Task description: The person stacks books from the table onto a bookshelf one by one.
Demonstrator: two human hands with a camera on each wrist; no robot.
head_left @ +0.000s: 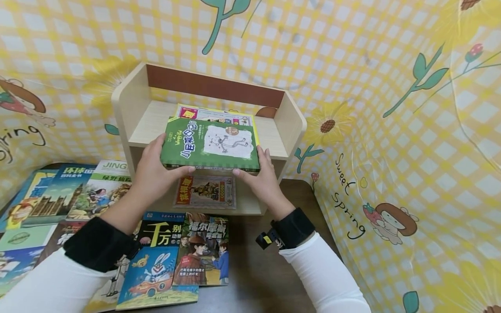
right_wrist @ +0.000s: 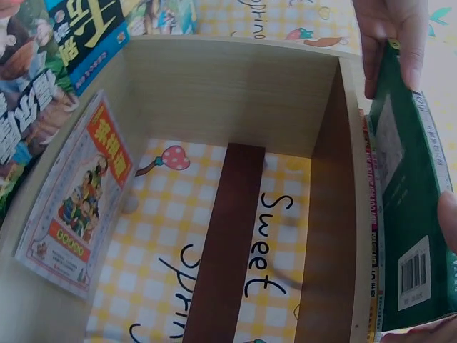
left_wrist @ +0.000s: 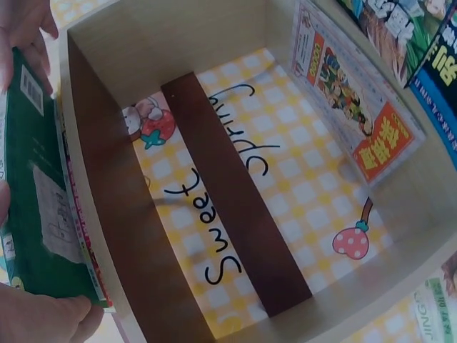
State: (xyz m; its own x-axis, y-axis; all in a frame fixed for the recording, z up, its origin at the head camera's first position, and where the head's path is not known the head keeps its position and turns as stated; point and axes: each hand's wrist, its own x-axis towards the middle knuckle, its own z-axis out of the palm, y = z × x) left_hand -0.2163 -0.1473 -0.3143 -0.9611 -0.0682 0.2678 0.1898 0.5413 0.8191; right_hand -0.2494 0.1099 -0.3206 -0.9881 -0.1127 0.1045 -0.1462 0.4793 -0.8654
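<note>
Both hands hold a green book (head_left: 209, 143) with a cartoon drawing on its cover. My left hand (head_left: 154, 167) grips its left side, thumb along the front edge, while my right hand (head_left: 263, 180) grips the right side in the same way. The book is at the front of the upper shelf (head_left: 150, 119) of a small wooden bookcase, partly over a yellow-edged book (head_left: 217, 114) lying flat there. In the right wrist view, the green book's barcoded underside (right_wrist: 414, 275) stands at a slight angle to the shelf. Whether the two books touch is unclear.
On the lower shelf lies a red-and-gold book (head_left: 205, 192). Several books, including a blue rabbit book (head_left: 150, 271) and a detective book (head_left: 203, 256), lie on the dark table (head_left: 274, 278) in front and to the left. Yellow checked cloth (head_left: 391, 130) surrounds the bookcase.
</note>
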